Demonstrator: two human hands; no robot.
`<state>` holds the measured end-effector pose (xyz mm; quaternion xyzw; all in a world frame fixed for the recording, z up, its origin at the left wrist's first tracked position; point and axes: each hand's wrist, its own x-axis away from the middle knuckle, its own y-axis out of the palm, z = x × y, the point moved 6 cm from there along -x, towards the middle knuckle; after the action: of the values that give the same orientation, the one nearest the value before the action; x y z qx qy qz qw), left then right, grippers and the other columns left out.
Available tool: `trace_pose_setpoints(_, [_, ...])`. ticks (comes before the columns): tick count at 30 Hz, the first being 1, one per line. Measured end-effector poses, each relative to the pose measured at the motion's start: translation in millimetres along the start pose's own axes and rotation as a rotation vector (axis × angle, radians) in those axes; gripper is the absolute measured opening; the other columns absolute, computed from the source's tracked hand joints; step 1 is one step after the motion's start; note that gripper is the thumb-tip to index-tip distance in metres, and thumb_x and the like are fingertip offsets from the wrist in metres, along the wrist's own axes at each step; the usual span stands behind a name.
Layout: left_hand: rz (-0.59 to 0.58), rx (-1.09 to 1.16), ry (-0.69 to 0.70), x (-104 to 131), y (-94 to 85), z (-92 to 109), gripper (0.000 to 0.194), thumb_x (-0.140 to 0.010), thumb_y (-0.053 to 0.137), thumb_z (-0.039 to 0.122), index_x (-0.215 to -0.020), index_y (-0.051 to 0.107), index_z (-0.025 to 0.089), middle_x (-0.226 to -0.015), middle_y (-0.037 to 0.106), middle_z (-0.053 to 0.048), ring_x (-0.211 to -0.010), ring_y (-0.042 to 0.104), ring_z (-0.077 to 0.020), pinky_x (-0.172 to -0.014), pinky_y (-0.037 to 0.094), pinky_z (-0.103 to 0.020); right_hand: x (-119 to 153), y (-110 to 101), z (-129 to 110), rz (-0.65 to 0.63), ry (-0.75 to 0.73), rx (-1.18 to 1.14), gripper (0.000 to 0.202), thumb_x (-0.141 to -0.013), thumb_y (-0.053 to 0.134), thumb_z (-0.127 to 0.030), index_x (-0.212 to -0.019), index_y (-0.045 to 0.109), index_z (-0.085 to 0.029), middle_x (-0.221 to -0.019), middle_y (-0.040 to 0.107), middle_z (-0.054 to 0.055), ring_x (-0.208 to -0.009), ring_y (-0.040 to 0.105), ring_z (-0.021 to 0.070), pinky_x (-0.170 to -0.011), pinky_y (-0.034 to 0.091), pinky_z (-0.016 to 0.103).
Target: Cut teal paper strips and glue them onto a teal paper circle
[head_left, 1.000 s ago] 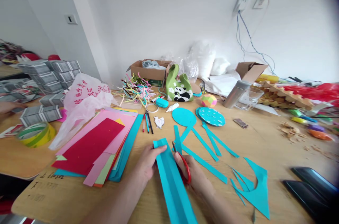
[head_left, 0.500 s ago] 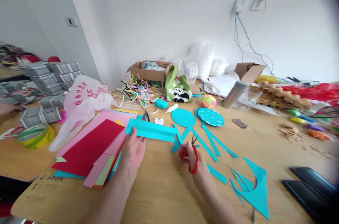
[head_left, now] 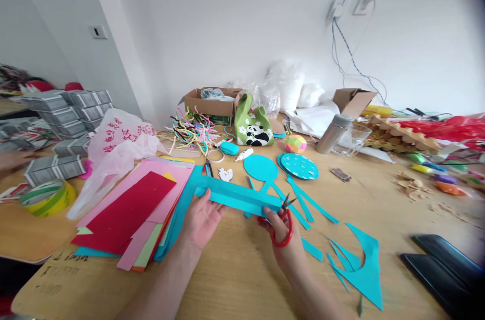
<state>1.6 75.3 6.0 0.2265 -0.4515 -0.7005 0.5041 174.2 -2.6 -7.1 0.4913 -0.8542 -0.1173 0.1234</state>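
Note:
A folded strip of blue paper [head_left: 239,196] stretches between my two hands above the table. My left hand [head_left: 204,221] is closed on its left end, thumb on top and fingers underneath. Red-handled scissors [head_left: 290,234] are in my right hand [head_left: 283,249], their blades parted and pointing away to the right. The thumb of that hand also presses on the strip's right end. Just beyond lie a blue paper circle [head_left: 260,167], a dotted blue disc [head_left: 300,166] and narrow blue offcuts [head_left: 318,204]. A larger blue scrap [head_left: 369,269] with a curved cut-out lies to the right.
Coloured paper sheets [head_left: 129,209] are stacked at the left, near a plastic bag [head_left: 121,138] and a tape roll [head_left: 49,199]. Behind are pipe cleaners [head_left: 193,130], a green panda bag [head_left: 253,125] and a steel flask [head_left: 334,134]. Part of another person's hand [head_left: 11,161] shows far left.
The blue strip has moved right and slightly down with my left hand. My right hand, still holding the scissors, has met its right end. The whole view has shifted a little.

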Motion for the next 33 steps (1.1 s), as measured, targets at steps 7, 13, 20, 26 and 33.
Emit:
trace_pose_setpoints(7, [-0.106,-0.082,-0.09,6,9.0,-8,0.024,-0.081,0.062,0.016,-0.104,0.068,0.016,-0.117,0.067,-0.01,-0.118,0.056,-0.0283,-0.103,0.04,-0.049,-5,-12,-3,0.091,-0.076,-0.09,0.023,-0.071,0.071,-0.039,-0.081,0.057,-0.023,-0.078,0.062,0.0,-0.07,0.059,0.0185,-0.06,0.05,0.03])
trace_pose_setpoints(13, [-0.091,-0.068,0.066,4,6.0,5,0.018,-0.078,0.067,0.015,-0.095,0.072,0.02,-0.109,0.071,-0.007,-0.122,0.053,-0.0254,-0.107,0.035,-0.048,-6,-11,2,0.137,0.01,-0.132,0.033,-0.07,0.072,-0.048,-0.088,0.06,-0.023,-0.089,0.063,0.004,-0.092,0.06,0.0229,-0.071,0.055,0.034])
trace_pose_setpoints(20, [-0.221,-0.575,0.323,17,19.8,9,0.009,-0.074,0.071,0.017,-0.077,0.078,0.024,-0.129,0.06,-0.006,-0.13,0.044,-0.0304,-0.108,0.034,-0.045,5,15,6,-0.148,0.112,-0.089,0.047,-0.072,0.065,-0.063,-0.074,0.062,-0.016,-0.065,0.062,0.005,-0.058,0.057,0.0158,-0.048,0.043,0.024])
trace_pose_setpoints(26, [-0.438,-0.993,0.413,39,45.1,-6,0.025,-0.08,0.062,0.012,-0.075,0.077,0.031,-0.135,0.056,-0.003,-0.138,0.031,-0.0271,-0.116,0.017,-0.043,15,23,4,-0.214,0.164,-0.081,0.035,-0.059,0.082,-0.042,-0.077,0.065,-0.018,-0.068,0.064,0.001,-0.06,0.058,0.0162,-0.057,0.047,0.027])
trace_pose_setpoints(33, [-0.268,-0.815,0.225,28,24.9,-18,0.043,-0.084,0.061,0.026,-0.127,0.06,0.029,-0.136,0.054,-0.008,-0.126,0.048,-0.0267,-0.104,0.037,-0.037,11,18,-11,-0.17,0.061,-0.004,0.031,-0.061,0.078,-0.041,-0.078,0.065,-0.019,-0.066,0.062,0.001,-0.059,0.053,0.0165,-0.056,0.044,0.027])
